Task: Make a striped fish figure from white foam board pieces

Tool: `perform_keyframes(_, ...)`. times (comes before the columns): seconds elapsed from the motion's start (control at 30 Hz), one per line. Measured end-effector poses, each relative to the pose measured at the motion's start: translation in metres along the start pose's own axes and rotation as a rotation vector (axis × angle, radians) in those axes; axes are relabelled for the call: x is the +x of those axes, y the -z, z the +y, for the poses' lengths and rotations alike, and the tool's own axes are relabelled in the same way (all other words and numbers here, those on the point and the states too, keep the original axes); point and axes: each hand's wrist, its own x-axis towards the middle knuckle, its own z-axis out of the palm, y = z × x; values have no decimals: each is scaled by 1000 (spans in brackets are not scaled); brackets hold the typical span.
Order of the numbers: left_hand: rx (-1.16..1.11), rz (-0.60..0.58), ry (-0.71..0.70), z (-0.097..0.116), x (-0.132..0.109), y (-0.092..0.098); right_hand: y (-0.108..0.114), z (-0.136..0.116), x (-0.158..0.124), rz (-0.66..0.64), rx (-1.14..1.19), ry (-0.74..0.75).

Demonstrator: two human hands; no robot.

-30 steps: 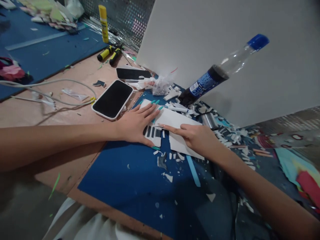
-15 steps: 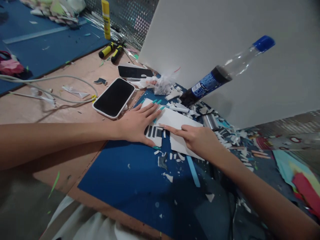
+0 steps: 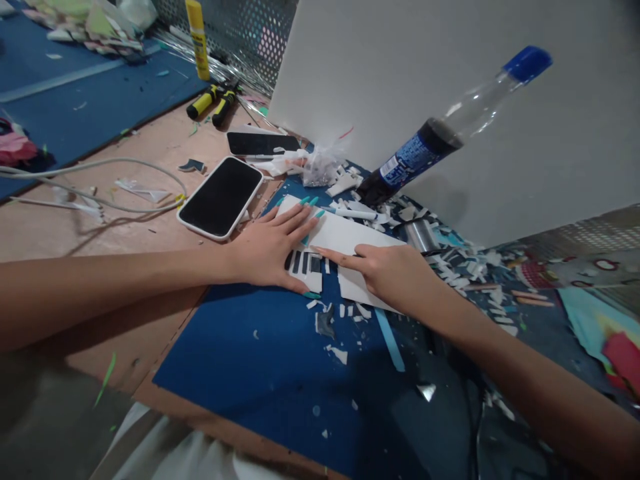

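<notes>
In the head view, we have our left hand (image 3: pixel 263 250) laid palm down, its fingers straight and slightly spread, gripping nothing. Its fingertips, with long pointed turquoise nails, rest on a flat white card (image 3: pixel 347 230), and its thumb reaches the near corner of that same end. The card lies on a smooth, matte blue sheet (image 3: pixel 240 340), beneath both our hands. Between left thumb and fingers we see a row of dark rectangular bars (image 3: pixel 303 263) set side by side on white, like short stripes.

Our right hand (image 3: pixel 395 270) rests over the card's other part, index finger stretched straight toward the bars and the other fingers folded under. We cannot tell what, if anything, those folded fingers hold.

Just below the card we find small, crisp-edged white chips (image 3: pixel 353 312), a ragged grey scrap (image 3: pixel 325 322) and a narrow, flat light-blue strip (image 3: pixel 390 340). Beyond it lie a slim white pen-like stick (image 3: pixel 357 213), a shiny metallic cylinder (image 3: pixel 421 235) and a crumpled, translucent plastic bag (image 3: pixel 320 167). A clear bottle (image 3: pixel 420 150) with dark liquid and a ridged blue cap appears tilted before a smooth pale panel (image 3: pixel 425 87). Near our left hand, a round-cornered phone (image 3: pixel 221 198) shows a glossy black face in a white case.
</notes>
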Motion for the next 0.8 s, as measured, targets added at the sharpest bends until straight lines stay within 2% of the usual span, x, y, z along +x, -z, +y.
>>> perform_keyframes(0.33, 14, -22, 7, 1, 0, 3, -5, -2, 1, -7, 11, -14)
perform_keyframes(0.6, 21, -8, -14, -2, -1, 1, -5, 7, -19, -18, 110, -113)
perform_keyframes(0.8, 30, -83, -42, -6, -1, 7, -6, -7, -28, 58, 164, -25)
